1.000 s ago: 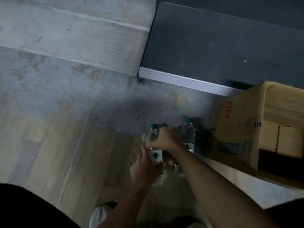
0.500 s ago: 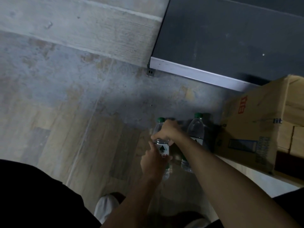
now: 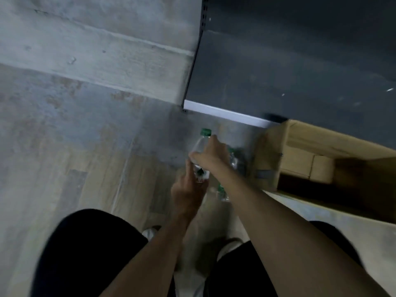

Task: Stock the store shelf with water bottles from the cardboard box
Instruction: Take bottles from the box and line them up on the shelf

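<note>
Both hands hold one clear plastic green-capped water bottle (image 3: 200,146): right hand (image 3: 211,154) gripping its shoulder, left hand (image 3: 186,190) curled round its base. It looks like the pickup step; next it needs carrying up onto the dark grey metal shelf (image 3: 289,71).

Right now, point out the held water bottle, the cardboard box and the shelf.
water bottle (image 3: 205,132), head view, green cap.
cardboard box (image 3: 270,155), head view, outer side wall.
shelf (image 3: 225,113), head view, pale front edge.

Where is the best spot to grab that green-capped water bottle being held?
Probably the water bottle is best taken round its straight labelled middle, coming from the near side. The left hand already holds there, while the right hand wraps the tapering shoulder below the cap, a narrower, more slippery place.
</note>
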Motion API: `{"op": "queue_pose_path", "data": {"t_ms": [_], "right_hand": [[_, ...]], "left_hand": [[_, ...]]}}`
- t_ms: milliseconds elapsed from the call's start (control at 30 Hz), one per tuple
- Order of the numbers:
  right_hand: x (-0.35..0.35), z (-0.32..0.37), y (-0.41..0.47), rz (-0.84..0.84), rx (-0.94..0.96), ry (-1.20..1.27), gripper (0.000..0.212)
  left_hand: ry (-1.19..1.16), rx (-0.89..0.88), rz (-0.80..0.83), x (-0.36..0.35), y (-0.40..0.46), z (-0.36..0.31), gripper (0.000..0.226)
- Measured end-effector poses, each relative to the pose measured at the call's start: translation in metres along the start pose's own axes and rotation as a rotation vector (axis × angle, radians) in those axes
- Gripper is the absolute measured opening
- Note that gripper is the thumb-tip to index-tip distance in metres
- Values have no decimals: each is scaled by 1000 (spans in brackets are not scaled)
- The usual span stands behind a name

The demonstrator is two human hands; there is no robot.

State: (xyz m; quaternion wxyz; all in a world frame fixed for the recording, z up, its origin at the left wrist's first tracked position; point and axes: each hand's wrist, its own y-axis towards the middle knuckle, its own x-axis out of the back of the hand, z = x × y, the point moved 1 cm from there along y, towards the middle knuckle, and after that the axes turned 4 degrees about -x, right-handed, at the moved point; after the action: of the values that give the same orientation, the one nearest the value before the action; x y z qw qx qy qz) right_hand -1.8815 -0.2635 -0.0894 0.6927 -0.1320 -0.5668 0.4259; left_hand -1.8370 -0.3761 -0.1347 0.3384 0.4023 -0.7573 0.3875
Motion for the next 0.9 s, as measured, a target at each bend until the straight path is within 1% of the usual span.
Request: {"op": "queue_pose_path", "data": {"t_ms": [100,300,367,467,533,633,733,900], "right_hand": [[91,51,-76,-46,28,81,69],[267,140,-232,-157,92,234,65],[320,164,-279,-200,111,276,63],[391,188,-347,-282,140,348,59],[431,194,-385,-344,152,391,59],[486,196,-430,-438,175,446,62],[537,205,-460,-519,236,439,65],[615,225,-489,-637,319,388,62]], "left_hand": [[-13,2,29,106,-13,-50,87],[-13,-194,-43,318,-55,-164,86],[-1,-232,-61,380,-69,-200,89],[-28,-325,-115,463,-91,-252,86],[50,-396,-127,506,-106,-284,85],[160,-480,-176,552,-125,-331,86],[120,-513,-247,590,-140,-380,88],[-17,-560,-337,634,-142,-447,91]]}}
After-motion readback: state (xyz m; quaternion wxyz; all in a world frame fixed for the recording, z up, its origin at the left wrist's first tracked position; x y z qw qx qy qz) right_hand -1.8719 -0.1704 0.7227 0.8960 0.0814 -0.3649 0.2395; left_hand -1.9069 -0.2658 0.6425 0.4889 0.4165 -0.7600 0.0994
